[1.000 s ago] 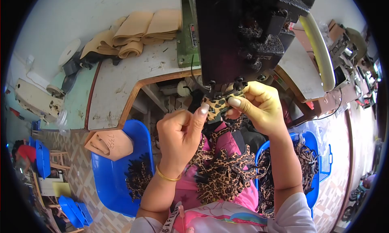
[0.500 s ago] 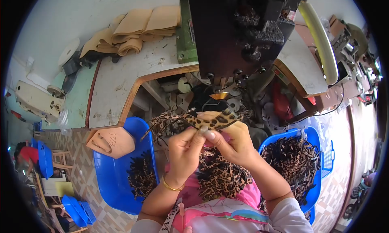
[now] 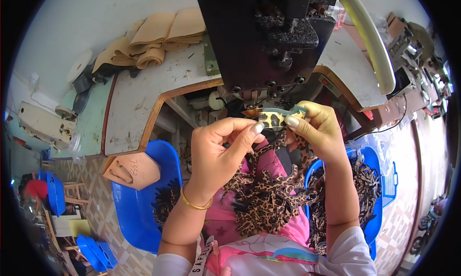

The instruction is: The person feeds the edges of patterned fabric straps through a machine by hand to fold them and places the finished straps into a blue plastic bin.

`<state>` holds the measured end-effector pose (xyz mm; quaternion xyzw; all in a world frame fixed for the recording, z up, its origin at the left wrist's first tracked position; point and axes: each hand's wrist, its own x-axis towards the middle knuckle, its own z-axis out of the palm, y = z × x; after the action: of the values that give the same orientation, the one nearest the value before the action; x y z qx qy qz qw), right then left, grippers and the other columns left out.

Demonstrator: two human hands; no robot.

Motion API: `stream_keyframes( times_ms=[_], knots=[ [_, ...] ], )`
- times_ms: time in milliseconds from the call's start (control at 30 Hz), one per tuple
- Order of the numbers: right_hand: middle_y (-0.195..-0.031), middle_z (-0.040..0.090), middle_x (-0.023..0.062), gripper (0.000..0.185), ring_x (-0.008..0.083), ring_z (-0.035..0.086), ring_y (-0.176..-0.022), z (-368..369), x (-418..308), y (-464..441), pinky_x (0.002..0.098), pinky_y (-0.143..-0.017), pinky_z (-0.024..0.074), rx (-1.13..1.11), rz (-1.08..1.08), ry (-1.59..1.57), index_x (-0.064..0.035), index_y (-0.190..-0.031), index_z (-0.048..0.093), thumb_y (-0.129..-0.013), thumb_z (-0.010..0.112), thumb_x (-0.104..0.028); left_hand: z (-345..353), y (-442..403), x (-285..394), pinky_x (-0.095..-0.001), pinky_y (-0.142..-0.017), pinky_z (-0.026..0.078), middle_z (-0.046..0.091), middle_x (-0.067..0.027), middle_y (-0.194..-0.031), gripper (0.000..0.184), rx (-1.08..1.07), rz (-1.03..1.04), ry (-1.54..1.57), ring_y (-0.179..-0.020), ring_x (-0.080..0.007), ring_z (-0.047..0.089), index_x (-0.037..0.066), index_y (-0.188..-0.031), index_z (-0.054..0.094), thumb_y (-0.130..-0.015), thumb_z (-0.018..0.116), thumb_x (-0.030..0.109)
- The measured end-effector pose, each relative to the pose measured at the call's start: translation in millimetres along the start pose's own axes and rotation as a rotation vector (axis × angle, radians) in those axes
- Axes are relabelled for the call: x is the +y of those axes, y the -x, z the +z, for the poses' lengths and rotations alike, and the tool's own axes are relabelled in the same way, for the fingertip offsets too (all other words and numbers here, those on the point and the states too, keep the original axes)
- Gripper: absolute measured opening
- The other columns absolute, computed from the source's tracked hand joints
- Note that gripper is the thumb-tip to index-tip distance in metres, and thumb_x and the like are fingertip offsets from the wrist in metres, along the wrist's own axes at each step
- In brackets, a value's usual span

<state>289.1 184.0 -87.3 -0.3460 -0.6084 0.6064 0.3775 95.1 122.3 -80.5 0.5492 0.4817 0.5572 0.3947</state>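
Note:
A leopard-print piece [image 3: 272,119] with a dark green backing is stretched just below the black machine head [image 3: 264,40]. My right hand [image 3: 317,129] pinches its right end between thumb and fingers. Beside its left end, my left hand [image 3: 223,148] has thumb and forefinger pressed together; whether the edge is between them is hidden. Right under the machine head, a small orange-brown metal part [image 3: 251,112] touches or nearly touches the piece's left end. A heap of leopard-print strips [image 3: 264,204] lies on the lap over pink cloth.
Blue tubs stand on the left [image 3: 129,213] and right [image 3: 372,180], both with leopard-print strips. A brown paper pattern [image 3: 137,172] lies on the left tub's rim. Tan sheets [image 3: 153,31] lie on the worktable [image 3: 139,96]. A person in red [image 3: 36,187] is far left.
The hands have risen toward the machine head and moved apart from each other. The leopard-print piece is now up by the metal part, and strips no longer hang to its left.

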Motion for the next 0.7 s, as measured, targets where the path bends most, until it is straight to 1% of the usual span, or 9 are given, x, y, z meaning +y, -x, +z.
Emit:
stream_keyframes(
  times_ms=[133,233,333,433,533,633,667,700],
  knots=[
    [-0.060,0.057,-0.0010,0.021,0.0032,0.052,-0.052,-2,-7,-5,0.0176,-0.046,0.0389,0.016,0.025,0.070,-0.0045,-0.077,0.058,-0.089,0.066,-0.020,8,-4,-4,-0.0172,-0.052,0.045,0.068,-0.0093,-0.069,0.015,0.038,0.001,-0.035,-0.055,-0.0050,0.056,-0.003,-0.083,0.067,-0.089,0.064,0.010],
    [-0.058,0.056,-0.0010,0.022,0.0030,0.051,-0.051,-5,-6,-11,0.0179,-0.046,0.0386,-0.014,-0.050,0.068,-0.0049,-0.077,0.059,-0.088,0.067,-0.021,9,-4,-6,-0.0170,-0.050,0.044,0.066,-0.0084,-0.066,0.016,0.059,-0.006,-0.046,-0.054,-0.0052,0.056,-0.003,-0.079,0.066,-0.089,0.063,0.010],
    [-0.058,0.056,-0.0011,0.021,0.0031,0.051,-0.051,-3,-8,-15,0.0180,-0.046,0.0386,-0.017,-0.077,0.071,-0.0048,-0.076,0.059,-0.088,0.067,-0.020,9,-4,-7,-0.0170,-0.049,0.043,0.065,-0.0072,-0.063,0.018,0.088,0.004,-0.040,-0.053,-0.0054,0.056,-0.002,-0.077,0.065,-0.089,0.062,0.010],
    [-0.062,0.059,-0.0003,0.018,0.0036,0.053,-0.054,-4,-10,-15,0.0183,-0.047,0.0406,-0.046,-0.057,0.055,-0.0029,-0.081,0.060,-0.089,0.065,-0.018,10,-4,-7,-0.0172,-0.050,0.043,0.064,-0.0066,-0.062,0.018,0.114,0.007,-0.031,-0.053,-0.0055,0.056,-0.002,-0.077,0.065,-0.089,0.062,0.011],
    [-0.070,0.063,0.0016,0.015,0.0047,0.057,-0.061,-2,-11,-14,0.0186,-0.051,0.0444,-0.037,-0.065,-0.121,0.0003,-0.092,0.062,-0.090,0.063,-0.015,10,-3,-12,-0.0176,-0.050,0.042,0.064,-0.0061,-0.063,0.017,0.153,0.097,-0.046,-0.053,-0.0055,0.055,-0.002,-0.077,0.063,-0.089,0.062,0.010],
    [-0.080,0.066,0.0038,0.019,0.0059,0.060,-0.068,-1,-12,-14,0.0188,-0.056,0.0475,-0.056,-0.053,-0.147,0.0024,-0.102,0.062,-0.091,0.060,-0.012,7,0,-14,-0.0180,-0.050,0.041,0.064,-0.0058,-0.063,0.016,0.190,0.130,-0.064,-0.053,-0.0054,0.054,-0.001,-0.077,0.062,-0.089,0.061,0.009],
    [-0.085,0.067,0.0050,0.021,0.0067,0.061,-0.071,-4,-13,-15,0.0192,-0.059,0.0488,-0.102,-0.027,-0.135,0.0033,-0.107,0.061,-0.091,0.060,-0.011,7,1,-16,-0.0176,-0.049,0.039,0.063,-0.0048,-0.063,0.016,0.211,0.141,-0.042,-0.053,-0.0039,0.052,-0.001,-0.076,0.062,-0.089,0.061,0.007],
    [-0.086,0.067,0.0051,0.021,0.0069,0.062,-0.072,-1,-13,-15,0.0193,-0.059,0.0490,-0.093,-0.038,-0.136,0.0036,-0.107,0.061,-0.091,0.059,-0.011,6,3,-17,-0.0172,-0.049,0.038,0.062,-0.0038,-0.062,0.016,0.233,0.151,-0.021,-0.053,-0.0024,0.051,-0.002,-0.075,0.062,-0.089,0.061,0.006]
  ],
)
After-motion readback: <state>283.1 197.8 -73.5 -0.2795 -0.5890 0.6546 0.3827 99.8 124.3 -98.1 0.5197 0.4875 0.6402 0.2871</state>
